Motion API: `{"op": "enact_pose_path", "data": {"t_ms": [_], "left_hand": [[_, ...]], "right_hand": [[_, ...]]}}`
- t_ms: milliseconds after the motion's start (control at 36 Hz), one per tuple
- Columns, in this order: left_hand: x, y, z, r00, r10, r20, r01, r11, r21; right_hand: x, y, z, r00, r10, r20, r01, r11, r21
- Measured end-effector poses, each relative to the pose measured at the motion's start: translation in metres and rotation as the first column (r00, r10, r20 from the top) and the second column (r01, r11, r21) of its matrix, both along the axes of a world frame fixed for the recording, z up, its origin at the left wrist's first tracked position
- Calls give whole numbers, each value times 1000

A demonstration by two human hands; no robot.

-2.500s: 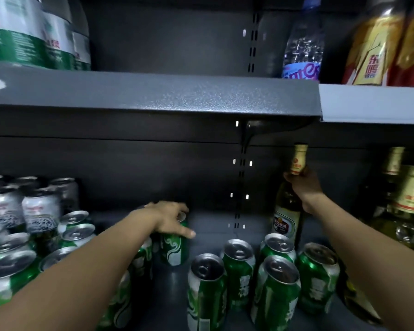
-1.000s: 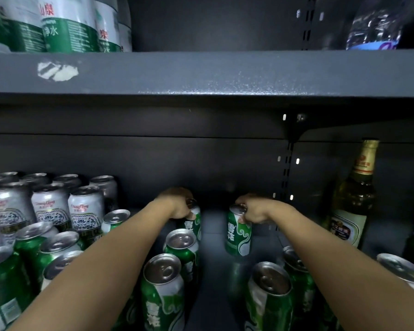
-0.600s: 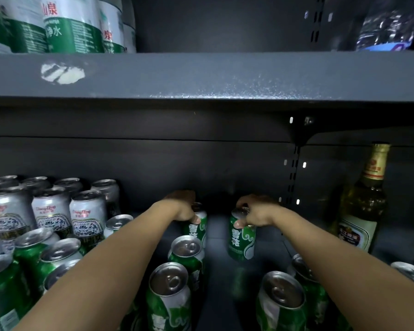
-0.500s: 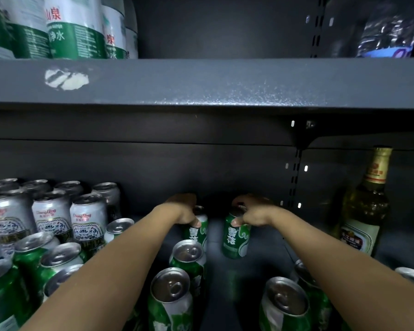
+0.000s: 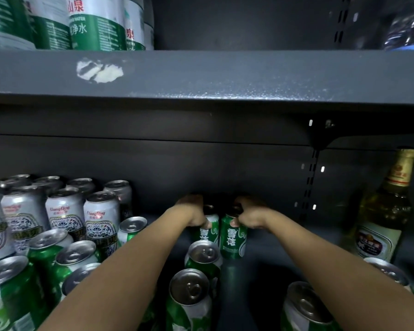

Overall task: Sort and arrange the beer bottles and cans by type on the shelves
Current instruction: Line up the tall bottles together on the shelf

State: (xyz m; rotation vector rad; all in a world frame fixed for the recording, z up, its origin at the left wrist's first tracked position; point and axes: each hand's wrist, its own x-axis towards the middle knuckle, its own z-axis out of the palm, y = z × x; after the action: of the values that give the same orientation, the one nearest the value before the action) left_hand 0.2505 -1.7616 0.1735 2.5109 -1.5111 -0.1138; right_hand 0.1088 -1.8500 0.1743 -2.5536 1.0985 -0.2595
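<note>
Fingers, left hand [image 5: 193, 215]: we grip the rear green can [image 5: 209, 231] from above, at the shelf's back.
Fingers, right hand [image 5: 250, 217]: curled round the second green can [image 5: 233, 237]; half a second ago apart, now we've brought it touching the first.
Meaning: green row growing; loose green cans [image 5: 202, 258] nearer us remain.
Right of fingers: beer bottle [image 5: 384, 211], well apart.
</note>
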Motion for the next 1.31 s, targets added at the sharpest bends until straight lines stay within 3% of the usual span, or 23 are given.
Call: {"op": "enact_pose_path", "data": {"t_ms": [278,417,556,917,1167,1306], "left_hand": [[3,-1,0,1000,-12,17,12,1000,13],[2,3,-6,995,-20,-93,17,999,-39],[2,6,-10,996,31,-80,-40,992,-121],[18,8,-12,992,71,-100,-84,988,-131],[20,8,-12,993,51,-109,-63,993,-104],[20,8,-11,991,41,-129,-50,996,-68]], "right_hand": [[4,5,-1,999,-23,-42,20,997,-70],[6,9,1,996,-43,-78,35,994,-104],[7,12,0,996,-68,-60,62,994,-91],[20,16,-2,994,-92,59,93,996,-13],[23,12,-3,998,-66,-3,66,998,-20],[18,18,4,997,-54,-52,49,993,-107]]}}
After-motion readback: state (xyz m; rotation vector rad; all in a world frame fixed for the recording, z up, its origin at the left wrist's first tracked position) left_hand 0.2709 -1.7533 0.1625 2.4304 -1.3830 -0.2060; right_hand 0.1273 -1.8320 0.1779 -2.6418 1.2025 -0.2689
